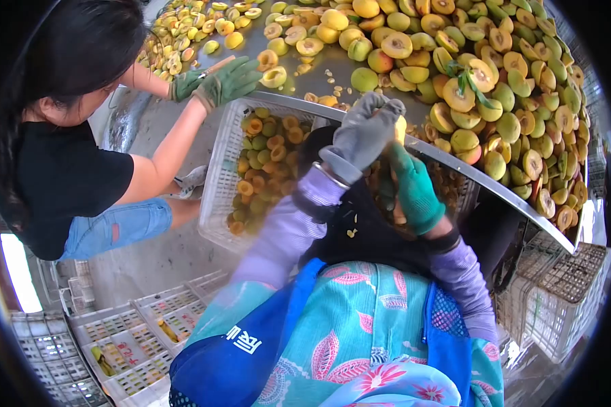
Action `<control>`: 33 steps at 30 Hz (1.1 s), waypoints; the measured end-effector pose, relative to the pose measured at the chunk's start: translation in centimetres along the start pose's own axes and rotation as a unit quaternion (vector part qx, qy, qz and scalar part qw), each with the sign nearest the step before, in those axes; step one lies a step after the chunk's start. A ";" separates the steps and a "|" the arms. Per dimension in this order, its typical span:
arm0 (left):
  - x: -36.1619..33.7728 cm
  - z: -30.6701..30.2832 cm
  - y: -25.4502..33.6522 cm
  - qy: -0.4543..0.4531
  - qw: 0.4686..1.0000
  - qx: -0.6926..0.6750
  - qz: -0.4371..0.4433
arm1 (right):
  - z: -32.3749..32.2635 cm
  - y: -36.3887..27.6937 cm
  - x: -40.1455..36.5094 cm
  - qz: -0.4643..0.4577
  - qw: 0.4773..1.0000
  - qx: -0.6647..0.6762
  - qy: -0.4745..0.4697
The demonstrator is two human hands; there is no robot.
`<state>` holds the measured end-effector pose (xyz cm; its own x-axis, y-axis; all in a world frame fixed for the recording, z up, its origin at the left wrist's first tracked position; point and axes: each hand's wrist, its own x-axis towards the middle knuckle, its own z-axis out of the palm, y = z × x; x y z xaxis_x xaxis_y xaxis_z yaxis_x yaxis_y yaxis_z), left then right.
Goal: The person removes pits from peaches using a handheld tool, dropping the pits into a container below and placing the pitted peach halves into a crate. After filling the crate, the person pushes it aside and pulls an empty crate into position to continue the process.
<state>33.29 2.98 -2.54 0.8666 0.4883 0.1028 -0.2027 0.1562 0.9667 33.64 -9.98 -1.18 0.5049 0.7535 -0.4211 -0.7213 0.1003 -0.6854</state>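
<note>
My left hand (366, 136), in a grey glove, is closed at the table's near edge around a yellow piece of stone fruit (400, 128), mostly hidden by the fingers. My right hand (416, 190), in a green glove, is closed just below and right of it, its fingertips close to the fruit. A brownish end, possibly a handle, shows under that hand; what it grips is hidden. Halved stone fruit (397, 45) with brown pits or hollows is piled beyond my hands. Below them, a crate with cut fruit is partly covered by my arms.
The metal table (523, 203) has a raised curved rim. At left, a co-worker's gloved hands (227, 83) hold a wooden-handled tool (218, 66). A white crate (214, 183) of fruit halves stands between us. More plastic crates are at lower left (139, 325) and right (570, 285).
</note>
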 end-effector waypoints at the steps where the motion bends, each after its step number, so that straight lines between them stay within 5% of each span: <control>1: 0.2 0.1 0.3 0.009 1.000 0.026 -0.002 | 0.2 0.0 -0.4 0.026 0.997 0.066 -0.020; 5: 0.6 0.5 1.1 0.009 0.993 0.121 -0.005 | 0.8 -0.8 -1.0 0.008 0.995 0.079 -0.058; 6: 0.9 0.4 0.4 0.000 0.988 0.152 0.014 | 0.1 -0.1 -0.2 -0.105 0.982 -0.153 0.015; 10: 1.5 1.1 1.4 -0.012 0.975 0.220 -0.009 | 0.2 -1.3 -1.0 0.039 0.959 0.194 -0.204; 13: 1.8 1.0 2.3 -0.042 0.975 0.217 -0.015 | 1.4 -2.5 -1.4 0.074 0.991 0.106 -0.046; 17: 2.5 1.0 1.9 -0.054 0.989 0.133 -0.031 | 0.7 -2.2 -1.1 0.027 0.952 0.230 -0.199; 21: 1.5 0.3 1.6 -0.022 0.987 0.161 -0.022 | 1.2 -1.5 -0.8 0.055 0.992 0.088 -0.077; 25: 1.4 -0.8 -0.1 0.008 0.996 0.079 -0.032 | 1.5 -1.3 -0.5 0.073 0.968 0.170 -0.168; 26: 1.3 -1.1 0.7 -0.006 0.993 0.111 -0.042 | 2.3 -0.7 -0.3 0.066 0.992 0.089 -0.064; 28: 0.9 -1.5 2.2 -0.018 0.984 0.174 -0.043 | 2.1 -0.9 -0.1 0.087 0.985 0.104 -0.102; 31: 1.1 -1.8 0.7 0.057 0.997 0.038 -0.028 | 2.3 -1.0 0.5 0.071 0.976 0.120 -0.168; 33: 0.7 -2.1 2.6 0.039 0.994 0.092 -0.054 | 2.7 -0.8 0.7 0.051 0.968 0.127 -0.212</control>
<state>32.37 5.56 -0.43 0.8398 0.5426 -0.0158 -0.0174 0.0560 0.9983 33.26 -7.82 0.64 0.2237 0.9615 -0.1594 -0.8777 0.1276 -0.4620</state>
